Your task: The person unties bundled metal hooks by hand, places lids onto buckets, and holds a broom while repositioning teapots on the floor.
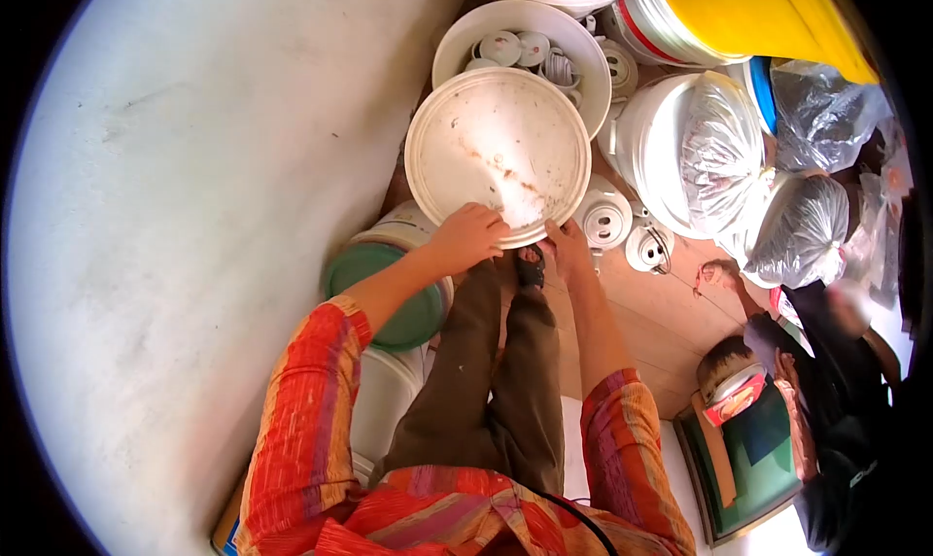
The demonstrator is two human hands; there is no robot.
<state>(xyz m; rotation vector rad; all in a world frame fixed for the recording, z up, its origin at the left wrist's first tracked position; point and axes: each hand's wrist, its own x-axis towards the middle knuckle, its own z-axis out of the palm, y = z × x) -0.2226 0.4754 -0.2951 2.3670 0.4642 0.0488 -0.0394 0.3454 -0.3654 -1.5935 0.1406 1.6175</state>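
Two hands [469, 237] [570, 247] gripping one white lid [496, 143]; one green lid [413, 315] nearby.

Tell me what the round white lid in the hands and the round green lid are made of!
The round white lid seems hard, slightly shiny plastic: its ridged rim looks moulded. The round green lid, evenly coloured and smooth, is probably plastic.

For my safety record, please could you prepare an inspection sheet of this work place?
Surface: brown floor, lines across it.
Job's things: white lid, brown-stained, partly hiding a white tub of crockery.
Clutter: white pots, green-topped bucket and plastic bag close by.
Grips: left grip and right grip both on the lid's near rim.
Cables: thin black cord over the shirt, purpose unclear.
Surroundings: pale wall at left, another person at right.
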